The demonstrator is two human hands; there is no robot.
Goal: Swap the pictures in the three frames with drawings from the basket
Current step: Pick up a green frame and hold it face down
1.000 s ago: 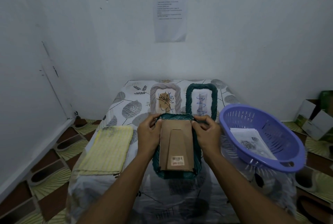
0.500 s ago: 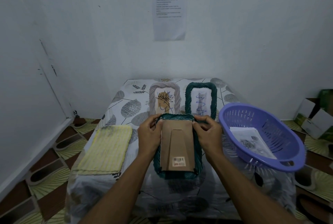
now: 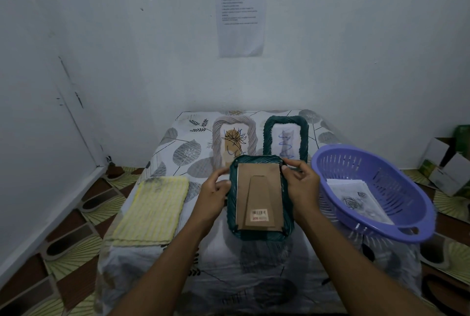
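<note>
Green wicker frame (image 3: 259,196), back side up, gripped at both upper corners over the table's middle.
Head view: little differs from half a second ago. The left hand (image 3: 212,195) holds the upper left rim as before, the right hand (image 3: 301,186) pinches the upper right corner by a black clip, and the brown card back with its barcode sticker (image 3: 259,214) faces up. At 3 o'clock, just beside the right hand, a purple plastic basket (image 3: 407,188) holds the paper drawings (image 3: 356,198). At 12 o'clock a grey rope frame (image 3: 234,143) and a second green frame (image 3: 286,141) have their lower edges hidden behind the held frame and the right fingers. At 9 o'clock a yellow cloth (image 3: 152,209) lies on the leaf-print table (image 3: 183,153).
</note>
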